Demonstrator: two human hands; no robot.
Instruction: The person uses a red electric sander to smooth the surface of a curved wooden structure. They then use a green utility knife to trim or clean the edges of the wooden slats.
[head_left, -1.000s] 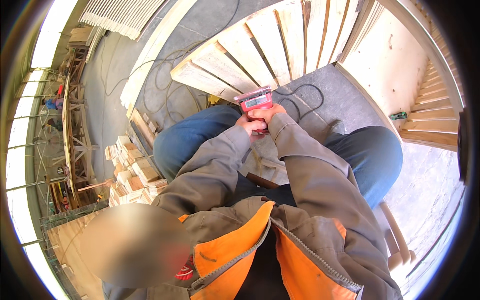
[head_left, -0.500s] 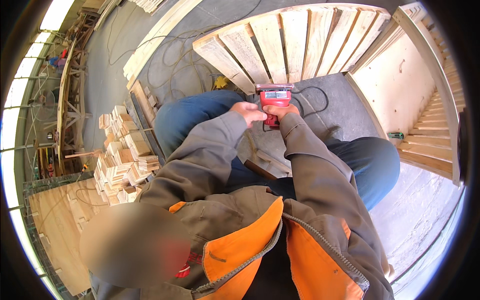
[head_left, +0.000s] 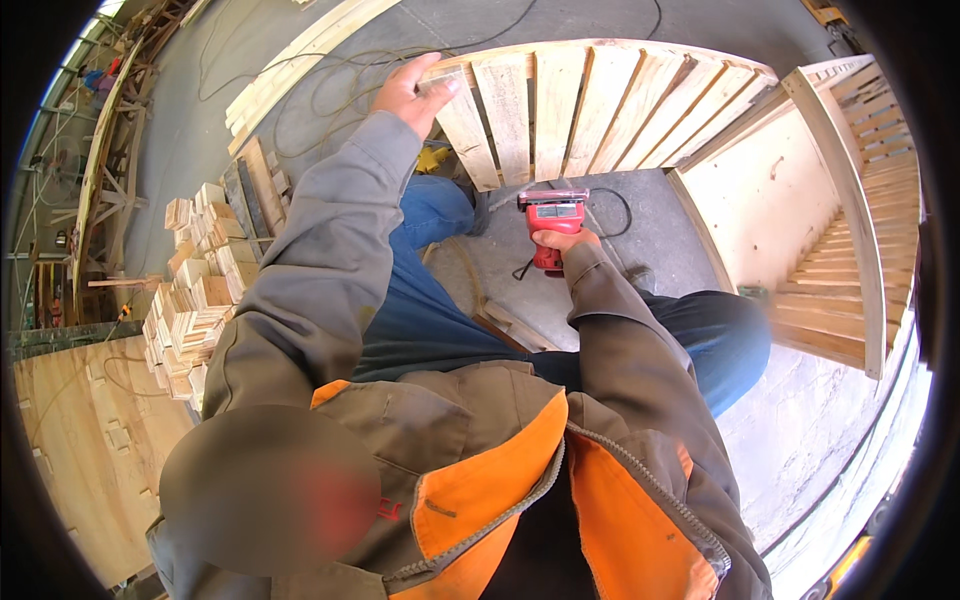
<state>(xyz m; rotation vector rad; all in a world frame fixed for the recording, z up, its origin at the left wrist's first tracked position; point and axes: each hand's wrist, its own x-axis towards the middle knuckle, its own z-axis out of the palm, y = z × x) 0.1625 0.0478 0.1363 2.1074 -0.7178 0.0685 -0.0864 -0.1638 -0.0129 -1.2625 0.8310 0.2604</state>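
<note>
In the head view, the only one here, your hands are well apart, each with its own hold. Your left hand (head_left: 408, 98) clasps the upper left corner of the slatted wooden panel (head_left: 557, 110), thumb on the near face and fingers at the top edge. Your right hand (head_left: 568, 243) is wrapped around the body of the red handheld power sander (head_left: 556, 215), which sits over the concrete floor (head_left: 660, 215), between your legs and close to the lower ends of the slats. You can't tell from here whether its pad touches the wood.

Expect the sander to be compact, rigid and moderately heavy for one hand; its smooth casing may slip in a dusty palm. Hold it around the narrowed body, as you do, with fingers clear of the pad. Mind the black cord (head_left: 628, 205) looped on the floor beside it; it could drag or snag.

The panel should feel stiff and rather light for its width, though raw edges may splinter. Its corner and top rail look the soundest places to hold; single slats could flex. At its right end it meets the pale board (head_left: 765, 205); whether they're fastened isn't clear.
</note>
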